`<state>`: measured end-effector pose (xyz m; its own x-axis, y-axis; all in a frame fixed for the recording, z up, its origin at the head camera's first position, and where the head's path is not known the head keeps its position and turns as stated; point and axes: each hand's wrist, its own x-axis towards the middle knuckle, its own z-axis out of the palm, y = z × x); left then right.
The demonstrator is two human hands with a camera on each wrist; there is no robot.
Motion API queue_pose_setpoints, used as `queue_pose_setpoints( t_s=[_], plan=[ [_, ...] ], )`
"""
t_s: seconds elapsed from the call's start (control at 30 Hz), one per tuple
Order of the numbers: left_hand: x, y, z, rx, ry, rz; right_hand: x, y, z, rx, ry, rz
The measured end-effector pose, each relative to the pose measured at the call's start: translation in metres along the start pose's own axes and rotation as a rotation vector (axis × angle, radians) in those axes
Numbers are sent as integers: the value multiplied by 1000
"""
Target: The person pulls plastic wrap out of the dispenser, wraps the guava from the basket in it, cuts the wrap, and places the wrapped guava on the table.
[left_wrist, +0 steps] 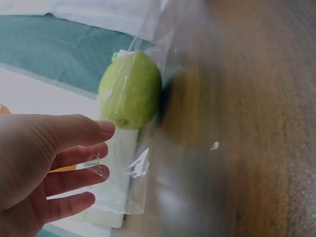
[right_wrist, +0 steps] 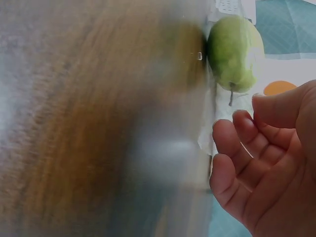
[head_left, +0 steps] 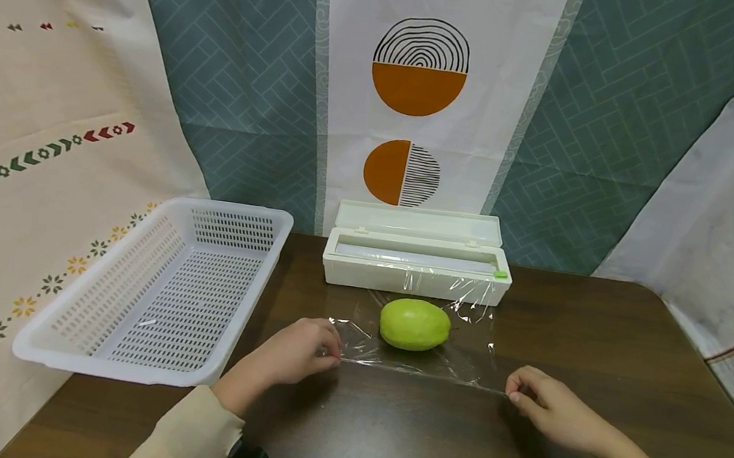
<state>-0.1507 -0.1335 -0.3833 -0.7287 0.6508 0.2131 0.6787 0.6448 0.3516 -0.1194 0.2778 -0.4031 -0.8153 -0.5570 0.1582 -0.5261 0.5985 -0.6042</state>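
Note:
A sheet of clear cling film (head_left: 353, 348) stretches forward from a white cling film dispenser (head_left: 416, 272) whose lid stands raised. An oval yellow-green fruit (head_left: 414, 325), with a thin stem at one end in the right wrist view, lies on its side in the middle of the sheet. My left hand (head_left: 304, 350) pinches the sheet's near left corner between thumb and fingers. At the near right corner, my right hand (head_left: 551, 405) pinches the same edge, which runs taut between both hands. Film also shows around the fruit (left_wrist: 132, 91) in the left wrist view.
A white perforated plastic basket (head_left: 250, 299) stands to the left, close to my left forearm. Behind the brown wooden table (head_left: 410, 445) hangs a patterned cloth (head_left: 255, 80). The dispenser has a small green piece (head_left: 501, 274) at its right end.

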Motion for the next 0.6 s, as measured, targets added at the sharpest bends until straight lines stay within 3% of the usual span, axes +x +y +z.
queue_pose_setpoints(
  t_s=[0.6],
  plan=[
    [6, 5, -12, -26, 112, -49, 14, -9, -14, -24, 128, 47]
  ],
)
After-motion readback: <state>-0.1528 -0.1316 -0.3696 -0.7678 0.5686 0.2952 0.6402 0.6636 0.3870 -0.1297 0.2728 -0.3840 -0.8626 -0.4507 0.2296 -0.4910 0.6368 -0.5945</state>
